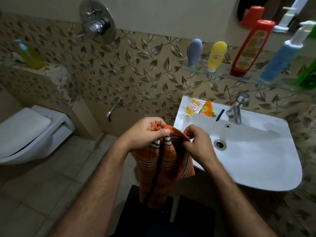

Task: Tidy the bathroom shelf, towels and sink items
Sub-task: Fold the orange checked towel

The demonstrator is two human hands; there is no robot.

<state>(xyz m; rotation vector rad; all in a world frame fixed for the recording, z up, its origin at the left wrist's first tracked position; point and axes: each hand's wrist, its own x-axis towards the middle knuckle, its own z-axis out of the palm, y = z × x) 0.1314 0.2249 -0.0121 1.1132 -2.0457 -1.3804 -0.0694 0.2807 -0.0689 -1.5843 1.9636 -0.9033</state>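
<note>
Towel, orange checked cloth with white and dark stripes, hangs in folds in front of the white sink, its top edge bunched. Left hand has its grip curled round the gathered corner; right hand pinches the edge beside it. On the sink's rim lie two yellow-orange sachets, printing too small to read. Glass shelf carries upright bottles; their labels are blurred.

I saw open basin in the sink; two sachets and the tap crowded its back rim.
</note>
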